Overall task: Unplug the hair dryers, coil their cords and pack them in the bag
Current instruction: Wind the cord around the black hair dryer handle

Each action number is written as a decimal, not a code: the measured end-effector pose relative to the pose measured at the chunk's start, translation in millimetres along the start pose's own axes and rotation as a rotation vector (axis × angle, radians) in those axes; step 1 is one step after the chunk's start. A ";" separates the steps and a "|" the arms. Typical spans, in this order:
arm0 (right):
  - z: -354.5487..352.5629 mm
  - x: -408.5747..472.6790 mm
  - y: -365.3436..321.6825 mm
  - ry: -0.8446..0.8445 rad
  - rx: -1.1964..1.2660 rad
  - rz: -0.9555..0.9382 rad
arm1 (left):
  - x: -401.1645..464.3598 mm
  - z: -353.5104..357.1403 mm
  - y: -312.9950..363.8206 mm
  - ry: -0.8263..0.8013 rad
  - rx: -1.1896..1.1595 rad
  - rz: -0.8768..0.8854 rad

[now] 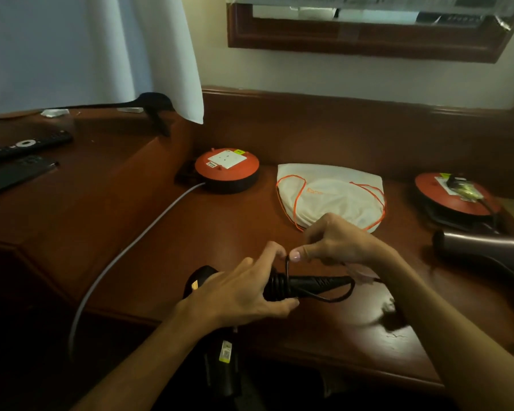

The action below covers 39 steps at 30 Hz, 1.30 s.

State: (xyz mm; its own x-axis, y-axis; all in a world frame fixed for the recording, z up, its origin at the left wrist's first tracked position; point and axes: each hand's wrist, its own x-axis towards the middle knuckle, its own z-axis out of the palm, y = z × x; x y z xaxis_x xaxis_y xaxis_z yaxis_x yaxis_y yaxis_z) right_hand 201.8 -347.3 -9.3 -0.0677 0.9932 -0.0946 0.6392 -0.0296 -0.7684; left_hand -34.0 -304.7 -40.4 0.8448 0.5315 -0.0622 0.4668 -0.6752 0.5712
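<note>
On the dark wooden counter (324, 327), the white cloth drawstring bag (336, 197) lies toward the back, between a round orange cable reel with a white socket plate (226, 170) to its left and a second round orange cable reel (454, 197) at the far right. In front of the bag, near the counter's front edge, lies the black hair dryer with its cord wound round the handle (297, 284), the left hand (238, 295) on it and the right hand (336, 241) just behind. A dark brown hair dryer (487, 250) lies in front of the right reel, and two black remote controls (24, 157) sit on the raised ledge at far left.
</note>
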 end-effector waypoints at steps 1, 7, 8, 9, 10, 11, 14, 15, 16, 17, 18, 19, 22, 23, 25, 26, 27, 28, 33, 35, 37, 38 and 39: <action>4.6 4.6 5.3 -0.031 0.026 -0.006 | -2.7 -1.5 -0.3 0.033 -0.041 0.009; 44.1 10.4 33.8 -0.164 0.260 -0.051 | -1.5 -4.1 -8.8 0.148 -0.155 0.133; 48.5 5.8 34.3 -0.169 0.325 -0.033 | 0.2 -3.7 -11.4 0.181 -0.171 0.141; 52.2 0.8 33.0 -0.153 0.374 -0.009 | 1.9 -3.0 -14.3 0.219 -0.195 0.136; 55.4 -3.6 30.7 -0.119 0.395 0.015 | 4.1 -2.0 -17.3 0.254 -0.214 0.125; 57.9 -7.3 27.5 -0.079 0.395 0.019 | 6.3 -1.2 -18.6 0.282 -0.223 0.110; 60.9 -18.9 15.0 -0.037 0.282 -0.007 | 12.9 -1.4 -19.4 0.345 -0.243 0.050; 61.5 -23.1 11.8 -0.031 0.214 -0.015 | 14.7 -2.3 -20.0 0.357 -0.250 0.025; 62.4 -27.4 8.7 -0.019 0.143 -0.015 | 15.9 -3.3 -20.1 0.359 -0.251 0.001; 64.0 -31.3 6.1 -0.004 0.079 -0.006 | 17.1 -3.3 -20.2 0.350 -0.248 -0.018; 66.1 -35.3 4.2 0.010 0.001 0.005 | 18.6 -2.3 -20.4 0.340 -0.243 -0.029; 68.5 -39.1 3.1 0.019 -0.088 0.005 | 19.8 -1.4 -19.3 0.340 -0.235 -0.039; 74.2 -53.3 0.9 -0.001 -0.303 0.025 | 23.6 -3.5 -19.5 0.415 -0.243 -0.093; 75.7 -57.7 -1.8 -0.006 -0.348 0.029 | 25.0 -6.1 -21.0 0.440 -0.261 -0.114; 80.4 -64.3 -10.1 -0.003 -0.442 0.041 | 28.2 -9.2 -23.0 0.439 -0.264 -0.134; 82.8 -66.8 -16.4 -0.002 -0.500 0.047 | 30.7 -8.8 -23.7 0.431 -0.256 -0.137; 84.7 -69.0 -23.1 -0.002 -0.549 0.045 | 32.5 -7.8 -23.8 0.428 -0.249 -0.143; 85.5 -70.8 -28.3 0.002 -0.577 0.031 | 33.5 -7.1 -24.2 0.429 -0.248 -0.152; 65.2 -68.6 -43.5 -0.003 -0.544 -0.046 | 34.7 -3.2 -19.4 0.354 -0.195 -0.144; 53.7 -62.5 -50.7 0.006 -0.549 -0.113 | 34.5 2.4 -17.1 0.273 -0.142 -0.114; 38.5 -53.4 -56.5 0.058 -0.505 -0.162 | 32.2 6.7 -13.7 0.205 -0.133 -0.063; 29.9 -49.0 -56.8 0.074 -0.463 -0.163 | 30.7 7.9 -11.6 0.194 -0.135 -0.041; 22.5 -44.9 -56.2 0.073 -0.433 -0.156 | 28.7 7.8 -8.7 0.197 -0.136 -0.023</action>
State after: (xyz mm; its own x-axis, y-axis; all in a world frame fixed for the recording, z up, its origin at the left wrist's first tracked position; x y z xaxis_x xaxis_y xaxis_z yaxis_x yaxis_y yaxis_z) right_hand 151.7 -392.8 23.9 -0.1449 0.9878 0.0578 0.8875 0.1556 -0.4337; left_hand -11.8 -287.6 -53.5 0.7608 0.6445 0.0768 0.4346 -0.5938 0.6772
